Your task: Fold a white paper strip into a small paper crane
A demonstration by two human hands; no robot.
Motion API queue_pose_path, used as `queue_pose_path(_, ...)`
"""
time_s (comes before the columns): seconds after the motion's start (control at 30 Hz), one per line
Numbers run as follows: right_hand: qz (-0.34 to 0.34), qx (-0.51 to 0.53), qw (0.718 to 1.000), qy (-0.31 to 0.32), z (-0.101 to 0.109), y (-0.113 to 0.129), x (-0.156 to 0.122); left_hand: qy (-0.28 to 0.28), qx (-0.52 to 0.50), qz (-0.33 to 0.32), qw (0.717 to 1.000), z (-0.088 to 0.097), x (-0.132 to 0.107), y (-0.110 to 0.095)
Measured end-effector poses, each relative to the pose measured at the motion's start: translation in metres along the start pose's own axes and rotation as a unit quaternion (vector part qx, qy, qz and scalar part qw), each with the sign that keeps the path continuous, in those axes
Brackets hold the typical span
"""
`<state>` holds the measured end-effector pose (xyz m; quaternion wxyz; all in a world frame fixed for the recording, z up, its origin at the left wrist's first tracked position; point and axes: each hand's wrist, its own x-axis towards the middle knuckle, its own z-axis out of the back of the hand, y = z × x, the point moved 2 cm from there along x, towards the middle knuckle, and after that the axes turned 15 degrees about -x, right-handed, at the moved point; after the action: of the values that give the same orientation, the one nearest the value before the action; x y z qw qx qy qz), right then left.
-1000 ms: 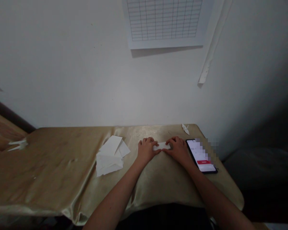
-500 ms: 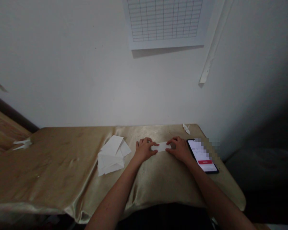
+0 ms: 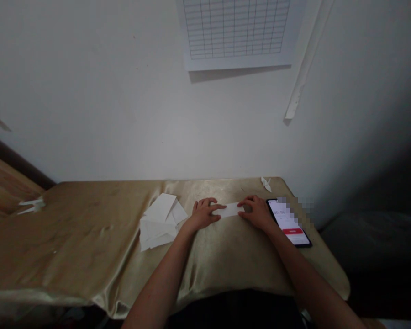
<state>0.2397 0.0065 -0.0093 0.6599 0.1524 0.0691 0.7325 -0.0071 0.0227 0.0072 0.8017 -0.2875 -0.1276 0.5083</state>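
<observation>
Table [image 3: 71, 233] has a satin gold cloth on it, wrinkled along the front edge. Going left to right:

- Left end: white paper scrap [image 3: 32, 205], crumpled, near the back-left corner. Can't tell its exact shape.
- Left of centre: loose stack of white paper sheets [image 3: 157, 224], uneven, some fanned out, just beside the left wrist.
- Centre, near the back edge: paper strip [image 3: 230, 209], long and narrow, lying flat on the cloth, roughly parallel to the back edge.
- Left hand [image 3: 202, 215]: palm down, fingers narrowed over the strip's left end, touching it. Can't tell if it's pinching or just pressing.
- Right hand [image 3: 255, 213]: palm down, fingers curved over the strip's right end, touching it. Same, can't tell pinch from press.
- Back edge, right of the strip: small folded paper piece [image 3: 266, 184], well apart from both hands.
- Right edge: phone [image 3: 287, 224], screen up and lit, with a red button, partly pixelated, just beside the right hand.
</observation>
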Motion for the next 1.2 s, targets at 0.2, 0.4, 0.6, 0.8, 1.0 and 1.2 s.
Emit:
queue_pose_path(0.2, 0.006, 0.017, 1.000, 0.009, -0.003, -0.008, 0.004, 0.003, -0.004, -0.013, 1.000, 0.001, 0.001, 0.000)
queue_pose_path(0.4, 0.008, 0.031, 0.999, 0.013, -0.007, -0.013, 0.006, -0.001, -0.003, -0.006, 1.000, -0.001, 0.001, 0.000)
queue_pose_path(0.6, 0.009, 0.018, 1.000, 0.020, -0.007, -0.013, 0.006, -0.053, -0.015, -0.012, 0.998, -0.002, 0.000, 0.003)
queue_pose_path(0.8, 0.016, 0.000, 0.999, 0.032, -0.004, -0.010, 0.004, -0.076, -0.019, -0.005, 0.997, -0.001, 0.001, 0.003)
queue_pose_path(1.0, 0.024, -0.030, 0.999, 0.031, -0.004, -0.009, -0.001, -0.084, -0.022, -0.002, 0.996, 0.001, 0.003, -0.001)
queue_pose_path(1.2, 0.016, -0.040, 0.999, 0.019, -0.004, -0.004, -0.004, -0.080, -0.020, 0.004, 0.997, 0.003, 0.002, -0.005)
